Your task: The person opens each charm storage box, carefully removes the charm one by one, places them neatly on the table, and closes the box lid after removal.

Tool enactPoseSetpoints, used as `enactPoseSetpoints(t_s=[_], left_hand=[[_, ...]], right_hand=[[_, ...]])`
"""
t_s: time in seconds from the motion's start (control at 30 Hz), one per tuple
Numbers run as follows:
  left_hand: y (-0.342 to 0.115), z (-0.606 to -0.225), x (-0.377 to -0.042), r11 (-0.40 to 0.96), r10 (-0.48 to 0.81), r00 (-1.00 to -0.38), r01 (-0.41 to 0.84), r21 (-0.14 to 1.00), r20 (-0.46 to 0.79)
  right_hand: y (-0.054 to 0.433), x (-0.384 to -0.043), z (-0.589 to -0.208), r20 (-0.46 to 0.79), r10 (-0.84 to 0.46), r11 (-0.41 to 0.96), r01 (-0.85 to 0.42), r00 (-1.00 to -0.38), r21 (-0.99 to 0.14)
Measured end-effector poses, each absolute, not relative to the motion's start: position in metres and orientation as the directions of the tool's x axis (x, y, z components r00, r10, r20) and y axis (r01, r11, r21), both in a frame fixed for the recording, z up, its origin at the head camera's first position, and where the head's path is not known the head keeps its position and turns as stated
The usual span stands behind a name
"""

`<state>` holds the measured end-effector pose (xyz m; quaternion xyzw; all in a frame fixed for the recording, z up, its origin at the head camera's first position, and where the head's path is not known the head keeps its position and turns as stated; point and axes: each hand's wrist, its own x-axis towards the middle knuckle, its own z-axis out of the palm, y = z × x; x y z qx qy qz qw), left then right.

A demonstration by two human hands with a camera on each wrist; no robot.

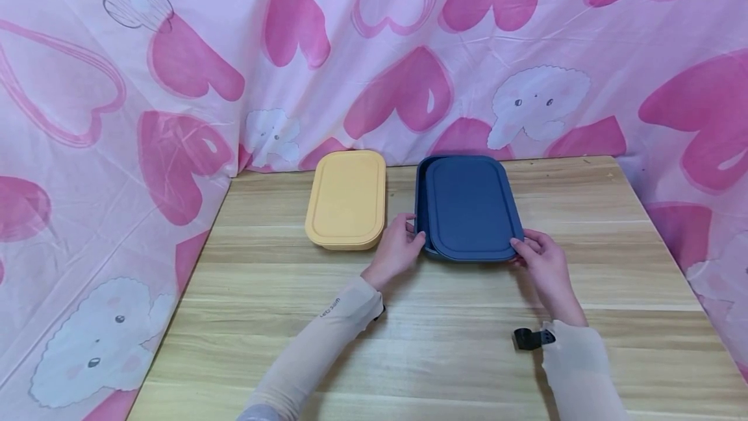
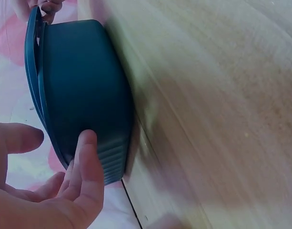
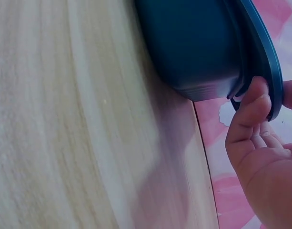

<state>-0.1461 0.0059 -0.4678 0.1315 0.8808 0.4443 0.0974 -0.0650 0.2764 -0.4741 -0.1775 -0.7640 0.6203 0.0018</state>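
A dark blue rectangular food container (image 2: 81,90) stands on the table, its matching lid (image 1: 473,206) lying over it, shifted to the right. Along the left side a strip of the container's inside shows. My right hand (image 1: 546,265) pinches the lid's near right corner, thumb on top and fingers (image 3: 253,112) beneath the edge. At the container's near left corner is my left hand (image 1: 398,249); its fingers (image 2: 88,157) touch the outer wall, while the thumb stands off from the rim in the left wrist view.
Left of the blue container stands a yellow container (image 1: 347,197) with its lid on. Both are near the back edge of the wooden table (image 1: 444,343). A pink heart-patterned cloth (image 1: 397,89) hangs behind and beside the table.
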Motion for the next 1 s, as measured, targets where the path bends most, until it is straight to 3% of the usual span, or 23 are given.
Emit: enactPoseSetpoints(t_s=[0.23,0.47,1.0], left_hand=[[0.005,-0.47,-0.149,0.595,0.328,-0.944,0.17,0.785,-0.045],[0.005,-0.471,-0.149,0.579,0.329,-0.943,0.157,0.8,-0.053],[0.011,-0.471,-0.146,0.451,0.316,-0.931,-0.022,0.892,-0.183]], right_hand=[[0.283,-0.061,-0.47,-0.247,0.296,-0.041,0.246,-0.922,-0.968],[0.284,-0.061,-0.464,-0.216,0.361,-0.223,0.141,-0.907,-0.965],[0.295,-0.055,-0.454,-0.223,0.437,-0.377,0.047,-0.871,-0.925]])
